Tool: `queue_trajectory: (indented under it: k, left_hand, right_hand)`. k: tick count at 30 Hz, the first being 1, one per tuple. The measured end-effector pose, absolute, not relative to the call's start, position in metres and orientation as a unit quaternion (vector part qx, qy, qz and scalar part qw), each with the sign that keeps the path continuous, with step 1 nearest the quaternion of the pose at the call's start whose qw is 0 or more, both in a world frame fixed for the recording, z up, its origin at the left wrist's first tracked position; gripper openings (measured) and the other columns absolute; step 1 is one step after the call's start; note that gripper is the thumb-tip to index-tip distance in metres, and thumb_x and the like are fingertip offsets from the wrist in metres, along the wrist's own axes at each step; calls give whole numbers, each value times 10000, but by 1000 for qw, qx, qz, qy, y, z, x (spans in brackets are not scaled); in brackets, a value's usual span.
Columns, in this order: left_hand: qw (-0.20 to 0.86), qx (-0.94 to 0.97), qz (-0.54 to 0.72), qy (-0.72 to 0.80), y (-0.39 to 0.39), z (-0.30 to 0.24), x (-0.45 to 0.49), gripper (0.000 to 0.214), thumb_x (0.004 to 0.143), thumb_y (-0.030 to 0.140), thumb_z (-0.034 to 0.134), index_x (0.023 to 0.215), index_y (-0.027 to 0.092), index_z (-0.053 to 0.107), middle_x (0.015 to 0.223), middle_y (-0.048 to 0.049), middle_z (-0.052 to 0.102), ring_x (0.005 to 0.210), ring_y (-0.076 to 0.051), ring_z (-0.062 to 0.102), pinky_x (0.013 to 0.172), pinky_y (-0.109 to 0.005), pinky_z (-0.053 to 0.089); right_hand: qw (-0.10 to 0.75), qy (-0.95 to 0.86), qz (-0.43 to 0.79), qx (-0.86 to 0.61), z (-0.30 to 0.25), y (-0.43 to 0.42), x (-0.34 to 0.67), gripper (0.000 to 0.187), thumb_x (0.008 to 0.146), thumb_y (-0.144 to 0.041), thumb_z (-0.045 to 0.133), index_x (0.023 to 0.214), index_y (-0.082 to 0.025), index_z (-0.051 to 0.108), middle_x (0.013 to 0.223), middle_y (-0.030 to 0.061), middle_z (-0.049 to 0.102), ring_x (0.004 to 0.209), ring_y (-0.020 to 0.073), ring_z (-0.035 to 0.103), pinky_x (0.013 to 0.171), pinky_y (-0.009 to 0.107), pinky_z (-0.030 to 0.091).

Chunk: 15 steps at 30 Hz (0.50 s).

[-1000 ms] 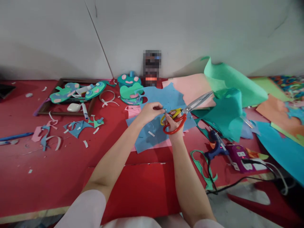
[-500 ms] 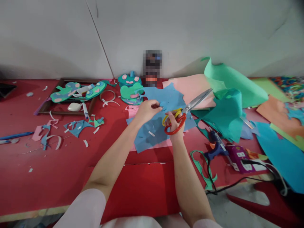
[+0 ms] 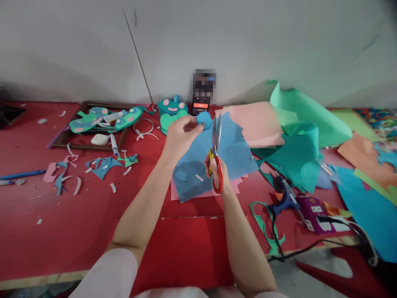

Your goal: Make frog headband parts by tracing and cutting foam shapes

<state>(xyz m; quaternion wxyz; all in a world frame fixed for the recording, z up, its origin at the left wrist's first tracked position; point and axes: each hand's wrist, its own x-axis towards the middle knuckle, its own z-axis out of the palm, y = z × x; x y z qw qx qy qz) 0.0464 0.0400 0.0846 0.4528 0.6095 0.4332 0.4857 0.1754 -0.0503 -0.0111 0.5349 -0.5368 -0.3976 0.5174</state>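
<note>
My left hand point(image 3: 180, 134) is raised above the red table point(image 3: 62, 207) and pinches a small round blue felt piece point(image 3: 204, 120) between thumb and fingers. My right hand point(image 3: 214, 169) grips the red and yellow handles of a pair of scissors point(image 3: 216, 147). The silver blades point up and away, right beside the blue piece. Under both hands lies a blue felt sheet point(image 3: 232, 151) on top of a pink one point(image 3: 231, 186).
Pink felt point(image 3: 257, 122), green felt point(image 3: 304, 109) and teal felt point(image 3: 294, 155) pile up at the right. A blue glue gun point(image 3: 283, 194) with a black cable and a purple box point(image 3: 313, 207) lie near the front edge. A dark tray point(image 3: 89, 142) holds felt shapes at the left. Scraps litter the table.
My right hand swung the scissors from pointing right to pointing up. My left hand lifted the small blue piece higher, up to the blades.
</note>
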Motion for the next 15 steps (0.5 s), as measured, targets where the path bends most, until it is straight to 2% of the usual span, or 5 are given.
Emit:
queue_trajectory:
  k: [11,15]
  left_hand:
    - [463,609,480,429,44,73,55,85,756,205,628,716,175,559,743,7,608,719,-108,596,709,-242,471]
    - [451,626,472,427,44,70,55,108,766,248,626,720,182,554,759,0,618,738,-120,605,704,-251,476]
  right_hand:
    - [524,-408,530,-527,-14,-52,174,451,753,-672,571,795,-228,507,580,-63,365,443,66,312,374,190,275]
    - [525,-414,528,-524,-15,-52,174,471,744,-693,564,806,-228,521,579,-60,358,448,69,321,374,192,280]
